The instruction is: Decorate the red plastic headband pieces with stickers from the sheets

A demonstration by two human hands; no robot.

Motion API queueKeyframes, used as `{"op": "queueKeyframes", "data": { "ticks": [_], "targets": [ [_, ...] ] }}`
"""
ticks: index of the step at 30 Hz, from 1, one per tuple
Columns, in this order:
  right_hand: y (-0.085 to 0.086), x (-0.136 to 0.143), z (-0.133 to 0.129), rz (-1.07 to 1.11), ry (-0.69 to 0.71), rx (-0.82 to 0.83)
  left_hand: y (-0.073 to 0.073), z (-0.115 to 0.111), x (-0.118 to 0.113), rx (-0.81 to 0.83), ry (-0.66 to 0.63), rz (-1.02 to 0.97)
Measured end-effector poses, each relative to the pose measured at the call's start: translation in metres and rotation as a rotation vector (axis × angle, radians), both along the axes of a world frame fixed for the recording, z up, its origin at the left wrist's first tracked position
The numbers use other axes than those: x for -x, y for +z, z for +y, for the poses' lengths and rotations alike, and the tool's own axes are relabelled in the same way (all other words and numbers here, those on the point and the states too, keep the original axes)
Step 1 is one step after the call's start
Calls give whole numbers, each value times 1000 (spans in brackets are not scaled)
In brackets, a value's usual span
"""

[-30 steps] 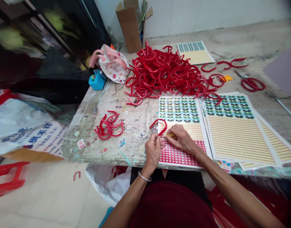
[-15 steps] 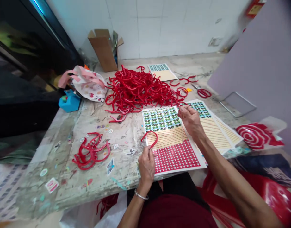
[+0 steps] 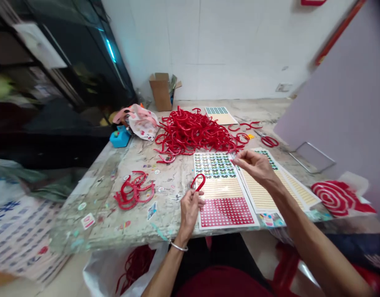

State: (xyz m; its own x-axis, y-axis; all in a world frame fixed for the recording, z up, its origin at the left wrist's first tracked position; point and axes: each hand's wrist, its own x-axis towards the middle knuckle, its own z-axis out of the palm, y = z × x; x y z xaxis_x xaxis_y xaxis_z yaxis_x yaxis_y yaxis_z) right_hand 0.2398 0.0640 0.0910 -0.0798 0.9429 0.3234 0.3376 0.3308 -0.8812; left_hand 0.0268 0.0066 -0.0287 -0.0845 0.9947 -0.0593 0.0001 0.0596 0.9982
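Observation:
My left hand [image 3: 190, 208] pinches a curved red strip [image 3: 201, 181] at the left edge of a printed sticker sheet [image 3: 221, 187]. The strip's loop points up, away from me. Over the sheet's upper right corner, my right hand [image 3: 253, 165] is closed with thumb and forefinger together; a tiny red bit [image 3: 232, 161] shows at the fingertips, too small to name. The sheet has green pictures at the top, yellow lines in the middle and red rows at the bottom. More sheets [image 3: 264, 187] lie under and beside my right forearm.
A large heap of red strips [image 3: 193, 132] lies behind the sheets, a smaller pile [image 3: 134, 190] at the left. Red scissors [image 3: 269, 141], a blue tape dispenser [image 3: 119, 138], a cloth bag [image 3: 143, 123], a cardboard box [image 3: 161, 93] and a metal frame [image 3: 312, 156] surround them.
The camera view has tilted up and shifted left. My right hand has turned flatter over the sheet's corner, while my left hand still holds the curved strip.

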Motion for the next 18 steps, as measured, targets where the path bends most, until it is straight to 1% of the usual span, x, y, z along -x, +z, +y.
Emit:
{"op": "queueKeyframes", "data": {
  "ticks": [1,3,5,7,8,10,13,16,18],
  "targets": [
    [0,1,-4,-77,55,4,14,-1,2,-15,14,-26],
    [0,6,-13,-210,142,-32,44,-5,4,-88,11,-192],
    [1,12,-20,-313,205,-108,73,-12,2,-139,-50,-300],
    [4,19,-25,-398,248,-203,94,-19,-4,-145,-110,-355],
    [6,22,-28,-435,266,-250,100,-22,-7,-146,-131,-355],
    [9,25,-32,-503,289,-333,105,-25,-13,-148,-142,-310],
    [11,22,-34,-568,309,-418,102,-26,-19,-140,-114,-200],
    [8,15,-35,-572,308,-449,99,-24,-24,-128,-116,-139],
    [5,10,-36,-551,306,-442,97,-23,-29,-119,-120,-134]
  ]
}}
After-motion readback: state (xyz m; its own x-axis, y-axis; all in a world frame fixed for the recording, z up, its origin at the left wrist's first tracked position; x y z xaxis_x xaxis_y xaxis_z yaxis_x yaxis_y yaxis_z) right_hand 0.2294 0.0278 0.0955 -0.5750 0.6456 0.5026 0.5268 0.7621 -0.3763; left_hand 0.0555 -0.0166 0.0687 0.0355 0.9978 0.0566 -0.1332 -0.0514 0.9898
